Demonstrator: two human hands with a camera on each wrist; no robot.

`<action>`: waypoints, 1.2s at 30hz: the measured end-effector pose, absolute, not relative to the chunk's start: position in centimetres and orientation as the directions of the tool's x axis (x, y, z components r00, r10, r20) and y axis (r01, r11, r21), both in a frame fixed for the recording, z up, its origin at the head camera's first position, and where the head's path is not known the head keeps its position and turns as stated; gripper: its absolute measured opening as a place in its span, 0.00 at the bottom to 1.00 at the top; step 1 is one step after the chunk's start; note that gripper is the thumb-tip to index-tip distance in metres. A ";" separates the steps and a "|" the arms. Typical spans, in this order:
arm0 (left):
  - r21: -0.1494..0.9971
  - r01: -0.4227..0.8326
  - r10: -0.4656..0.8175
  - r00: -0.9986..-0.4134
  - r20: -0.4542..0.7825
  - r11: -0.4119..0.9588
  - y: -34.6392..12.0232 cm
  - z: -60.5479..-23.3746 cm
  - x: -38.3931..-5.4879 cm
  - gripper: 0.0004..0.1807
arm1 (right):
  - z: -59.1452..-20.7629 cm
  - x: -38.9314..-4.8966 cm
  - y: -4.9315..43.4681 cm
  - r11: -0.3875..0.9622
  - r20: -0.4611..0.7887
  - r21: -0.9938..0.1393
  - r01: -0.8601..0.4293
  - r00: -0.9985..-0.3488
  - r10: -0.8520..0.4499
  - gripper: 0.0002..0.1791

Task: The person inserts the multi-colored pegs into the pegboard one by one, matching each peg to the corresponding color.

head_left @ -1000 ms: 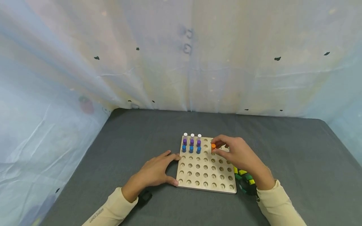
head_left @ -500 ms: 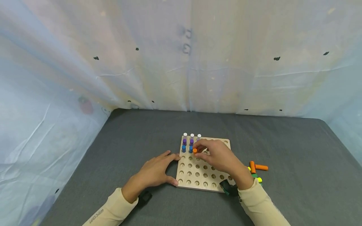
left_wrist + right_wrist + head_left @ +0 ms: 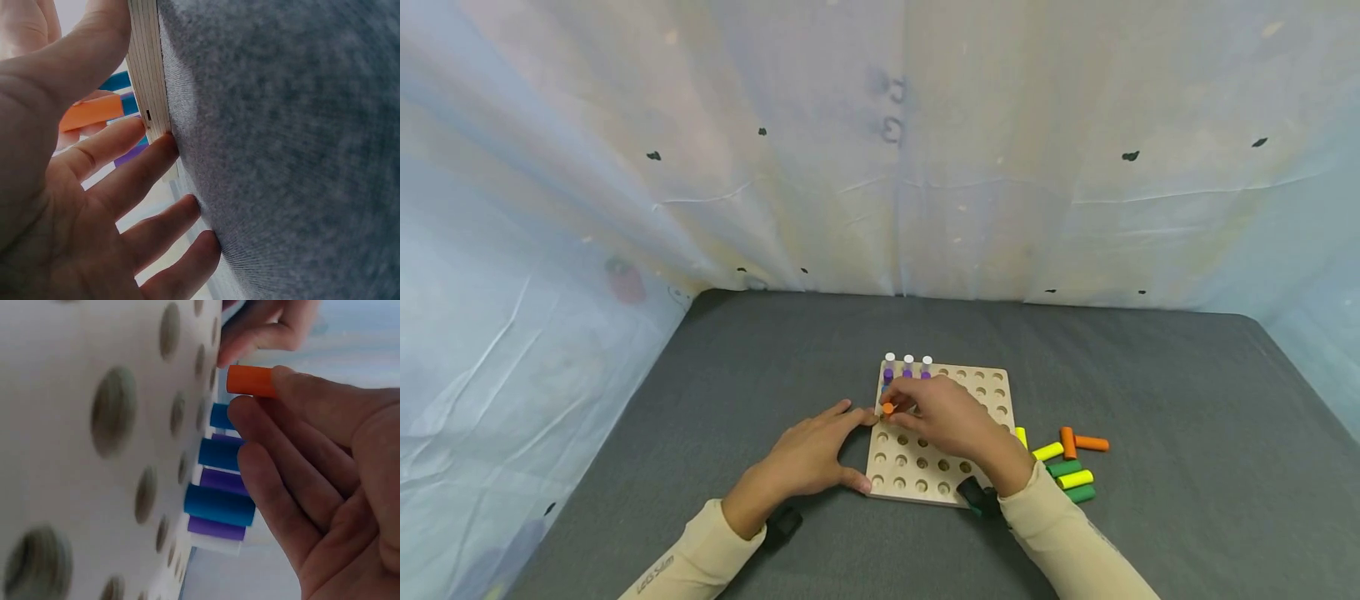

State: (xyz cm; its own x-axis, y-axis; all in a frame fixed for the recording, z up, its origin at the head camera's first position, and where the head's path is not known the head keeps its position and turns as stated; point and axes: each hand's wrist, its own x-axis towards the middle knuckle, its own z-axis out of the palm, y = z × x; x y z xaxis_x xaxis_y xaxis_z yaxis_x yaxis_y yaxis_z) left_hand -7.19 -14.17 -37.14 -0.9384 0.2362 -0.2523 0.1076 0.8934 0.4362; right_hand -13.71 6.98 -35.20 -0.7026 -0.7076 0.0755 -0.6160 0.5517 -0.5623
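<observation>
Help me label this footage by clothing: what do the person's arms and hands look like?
The left sleeve and right sleeve are cream and long; small dark lettering runs along the left one. The left hand and right hand are bare. At the wrists sit a left black device and a right black device, the latter showing some green.

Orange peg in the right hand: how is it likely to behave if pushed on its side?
The orange peg looks stiff, showing no bend while pinched by the right hand. Its round side would probably roll if pushed. Small beside the hand, it is likely light.
</observation>
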 end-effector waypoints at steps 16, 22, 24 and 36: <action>0.446 0.119 0.243 -0.942 -0.232 0.887 -14.2 -37.1 -7.2 0.45 | -35.7 -14.1 6.0 0.552 0.132 -0.520 -0.652 -0.700 -0.702 0.09; 0.438 0.118 0.243 -0.939 -0.242 0.891 -14.2 -37.2 -7.2 0.45 | -35.7 -14.2 6.0 0.540 0.136 -0.522 -0.660 -0.690 -0.711 0.10; 0.439 0.116 0.241 -0.940 -0.242 0.891 -14.2 -37.2 -7.2 0.45 | -35.6 -14.2 6.0 0.541 0.135 -0.526 -0.656 -0.692 -0.709 0.10; 0.441 0.102 0.232 -0.940 -0.251 0.892 -14.2 -37.3 -7.2 0.44 | -35.0 -13.8 7.0 0.573 0.049 -0.577 -0.581 -0.725 -0.687 0.12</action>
State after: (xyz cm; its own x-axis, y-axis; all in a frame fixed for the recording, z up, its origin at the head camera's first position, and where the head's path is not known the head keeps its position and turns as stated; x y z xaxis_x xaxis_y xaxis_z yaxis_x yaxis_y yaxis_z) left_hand -7.25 -14.19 -37.26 -0.9397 0.2323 -0.2512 0.1024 0.8915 0.4412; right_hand -13.82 7.03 -35.04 -0.7254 -0.6866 0.0487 -0.5813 0.5733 -0.5774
